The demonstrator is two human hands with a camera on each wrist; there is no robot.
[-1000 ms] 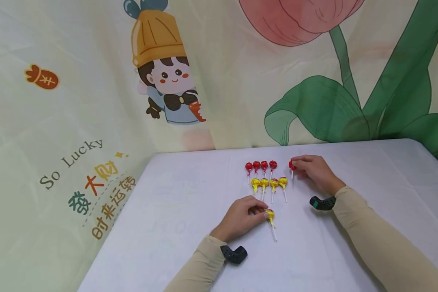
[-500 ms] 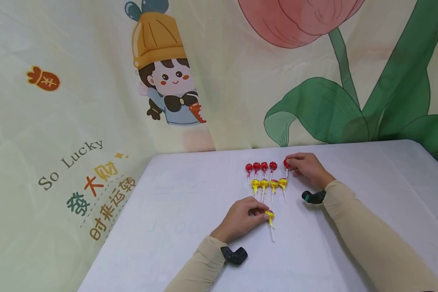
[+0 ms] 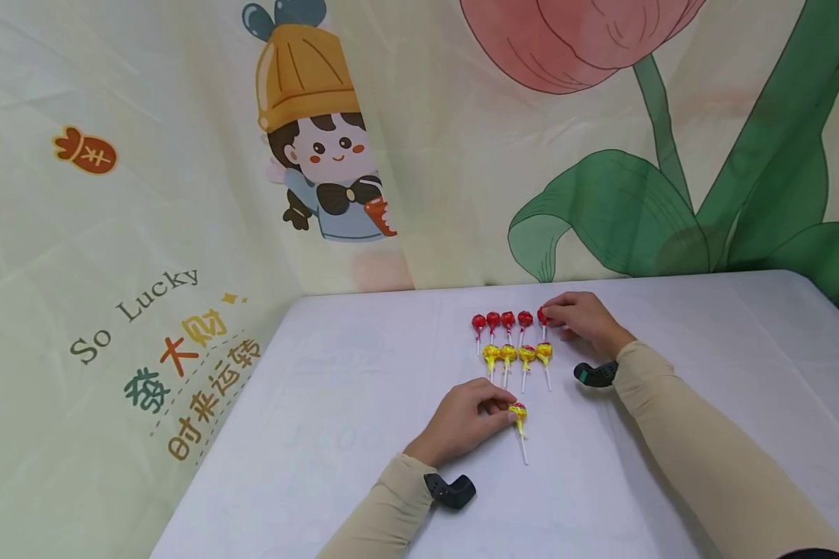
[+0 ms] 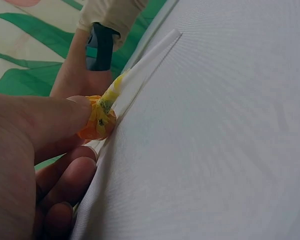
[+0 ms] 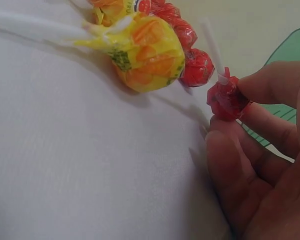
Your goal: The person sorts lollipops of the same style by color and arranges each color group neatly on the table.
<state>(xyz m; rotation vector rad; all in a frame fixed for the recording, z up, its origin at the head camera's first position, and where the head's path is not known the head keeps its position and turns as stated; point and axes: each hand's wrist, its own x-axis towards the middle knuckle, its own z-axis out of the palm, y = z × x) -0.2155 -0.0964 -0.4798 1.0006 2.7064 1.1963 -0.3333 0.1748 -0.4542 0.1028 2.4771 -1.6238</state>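
Observation:
Between thumb and fingers my right hand (image 3: 587, 317) pinches the head of a red lollipop (image 5: 227, 100), at the right end of a row of red lollipops (image 3: 507, 319). Its white stick points toward the near side. In front of that row lies a second row, of yellow lollipops (image 3: 508, 353). Nearer to me, my left hand (image 3: 464, 415) pinches a yellow lollipop (image 4: 102, 117) by its wrapped head. That one's stick points away from the fingers, close over the cloth. Part of the red head is covered by my right fingers.
A white cloth covers the table (image 3: 335, 404). Behind it hangs a printed backdrop (image 3: 447, 194) with a cartoon figure, a flower and lettering. Each wrist wears a black device (image 3: 450, 491).
My right hand has moved left with the red lollipop, bringing it beside the end of the red row. The left hand stays nearly in place, and its lollipop's stick has swung slightly.

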